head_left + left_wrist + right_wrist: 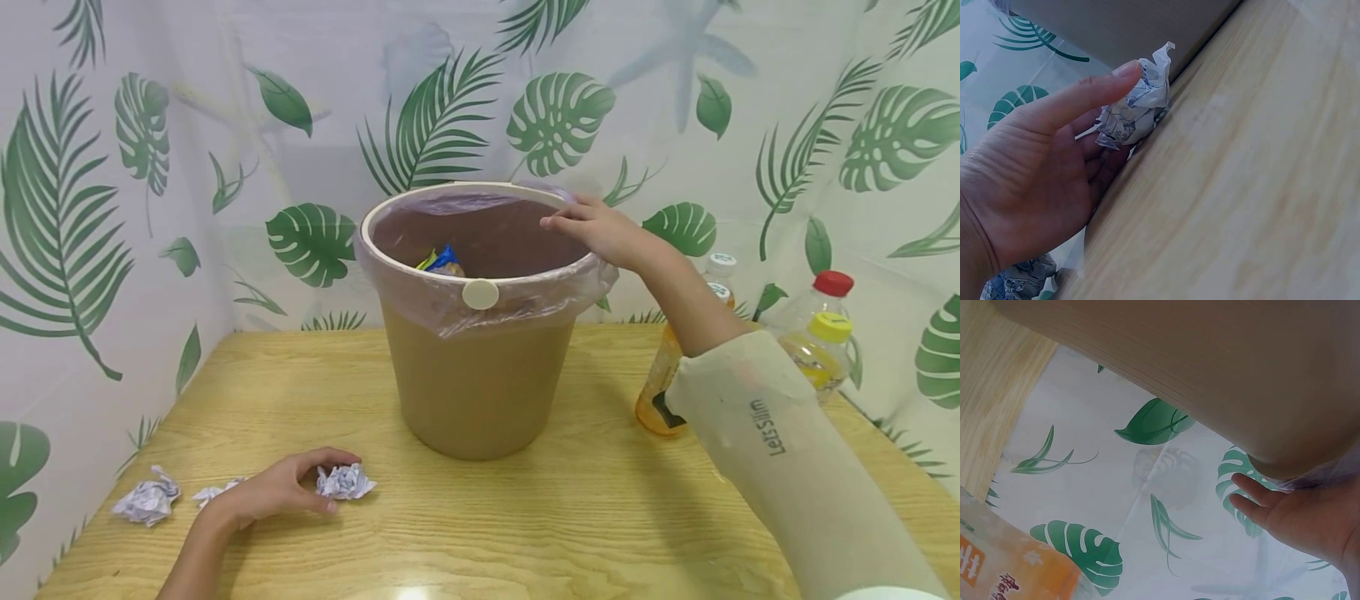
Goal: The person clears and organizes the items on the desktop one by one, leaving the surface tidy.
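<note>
A tan trash bin with a cream rim stands upright on the table, lined with a translucent purplish bag. My left hand is low over the table, left of the bin's base. Between its thumb and fingers it holds a crumpled paper ball; the left wrist view shows the thumb against the paper. My right hand grips the bin's right rim, some fingers outside the wall. Inside the bin, a blue and yellow wrapper shows; the bottom is hidden.
Two more paper balls, one at the far left and one partly behind my left hand, lie on the table. Bottles stand at the right: orange drink, a yellow-capped one and a red-capped one. Leaf-print sheeting hangs behind.
</note>
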The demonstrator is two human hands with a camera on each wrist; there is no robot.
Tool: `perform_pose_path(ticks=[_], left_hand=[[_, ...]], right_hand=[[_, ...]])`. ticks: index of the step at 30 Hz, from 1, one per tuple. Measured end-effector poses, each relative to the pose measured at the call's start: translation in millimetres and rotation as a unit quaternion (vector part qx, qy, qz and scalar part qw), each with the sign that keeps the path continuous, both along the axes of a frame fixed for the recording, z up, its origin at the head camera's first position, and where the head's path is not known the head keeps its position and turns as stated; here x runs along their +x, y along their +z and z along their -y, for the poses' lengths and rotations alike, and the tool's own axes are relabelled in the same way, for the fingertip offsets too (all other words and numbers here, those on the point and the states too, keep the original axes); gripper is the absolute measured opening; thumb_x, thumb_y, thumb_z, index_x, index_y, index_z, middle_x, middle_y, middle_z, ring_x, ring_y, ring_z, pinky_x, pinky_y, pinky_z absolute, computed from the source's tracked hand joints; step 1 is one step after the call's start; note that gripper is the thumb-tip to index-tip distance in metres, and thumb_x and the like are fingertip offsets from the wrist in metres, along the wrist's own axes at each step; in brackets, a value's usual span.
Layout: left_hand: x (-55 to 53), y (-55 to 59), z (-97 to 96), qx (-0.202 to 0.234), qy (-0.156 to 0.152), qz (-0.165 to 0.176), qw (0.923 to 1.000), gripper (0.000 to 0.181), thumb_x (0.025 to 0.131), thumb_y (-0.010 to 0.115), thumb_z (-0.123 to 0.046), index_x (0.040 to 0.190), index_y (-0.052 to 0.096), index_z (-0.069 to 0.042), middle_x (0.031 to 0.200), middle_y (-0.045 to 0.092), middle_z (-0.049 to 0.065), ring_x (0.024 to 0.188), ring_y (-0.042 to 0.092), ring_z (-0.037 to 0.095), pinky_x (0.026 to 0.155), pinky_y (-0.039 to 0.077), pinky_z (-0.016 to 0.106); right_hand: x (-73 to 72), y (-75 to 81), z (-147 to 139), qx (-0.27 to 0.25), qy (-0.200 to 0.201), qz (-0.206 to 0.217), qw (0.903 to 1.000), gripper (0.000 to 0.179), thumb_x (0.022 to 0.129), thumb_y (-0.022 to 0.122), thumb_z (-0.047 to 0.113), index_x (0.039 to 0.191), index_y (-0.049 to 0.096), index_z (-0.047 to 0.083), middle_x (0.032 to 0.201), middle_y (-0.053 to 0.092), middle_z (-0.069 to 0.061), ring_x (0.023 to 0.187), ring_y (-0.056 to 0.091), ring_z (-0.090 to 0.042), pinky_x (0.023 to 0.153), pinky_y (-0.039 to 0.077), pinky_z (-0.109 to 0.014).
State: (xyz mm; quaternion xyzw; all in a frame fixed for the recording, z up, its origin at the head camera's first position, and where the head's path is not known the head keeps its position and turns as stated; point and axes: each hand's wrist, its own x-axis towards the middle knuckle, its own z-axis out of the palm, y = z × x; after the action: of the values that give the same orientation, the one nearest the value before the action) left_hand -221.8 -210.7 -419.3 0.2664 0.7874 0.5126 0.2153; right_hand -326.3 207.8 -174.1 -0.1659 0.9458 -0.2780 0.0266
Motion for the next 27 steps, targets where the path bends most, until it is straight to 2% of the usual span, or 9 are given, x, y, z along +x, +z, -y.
perform_pose_path(ticks=[10, 16, 27], left_hand=[[-1.9, -1.6, 2.3, -0.012, 0.003, -0.020, 0.9997, 0.055, 0.080, 0.072, -0.016, 0.129, 0.050, -0.006, 0.128, 0.047, 0.010, 0.108, 0.041, 0.024, 0.089, 0.034, 0.020], [-2.7, -3.0, 2.7, -0.031, 0.013, -0.037, 0.9988, 0.055, 0.080, 0.072, -0.019, 0.130, 0.051, -0.009, 0.126, 0.048, 0.008, 0.103, 0.043, 0.020, 0.086, 0.036, 0.022], [-3.3, -2.8, 0.7, -0.038, 0.013, -0.052, 0.9978, 0.056, 0.080, 0.072, -0.020, 0.130, 0.050, -0.009, 0.122, 0.050, 0.007, 0.097, 0.044, 0.020, 0.081, 0.039, 0.026]], right_hand=[[-0.4, -0.7, 1.1, -0.005, 0.006, -0.007, 0.9999, 0.060, 0.095, 0.039, 0.044, 0.138, 0.040, 0.003, 0.151, 0.002, -0.014, 0.136, 0.001, -0.035, 0.105, 0.006, -0.053], [0.1, -1.0, 1.3, -0.002, 0.012, -0.010, 0.9999, 0.058, 0.096, 0.037, 0.043, 0.137, 0.041, 0.003, 0.151, 0.002, -0.016, 0.135, 0.000, -0.036, 0.105, 0.006, -0.054], [2.5, 0.4, 1.8, -0.003, 0.016, -0.014, 0.9998, 0.056, 0.097, 0.038, 0.041, 0.136, 0.042, 0.002, 0.151, 0.003, -0.016, 0.135, 0.001, -0.036, 0.105, 0.007, -0.053]])
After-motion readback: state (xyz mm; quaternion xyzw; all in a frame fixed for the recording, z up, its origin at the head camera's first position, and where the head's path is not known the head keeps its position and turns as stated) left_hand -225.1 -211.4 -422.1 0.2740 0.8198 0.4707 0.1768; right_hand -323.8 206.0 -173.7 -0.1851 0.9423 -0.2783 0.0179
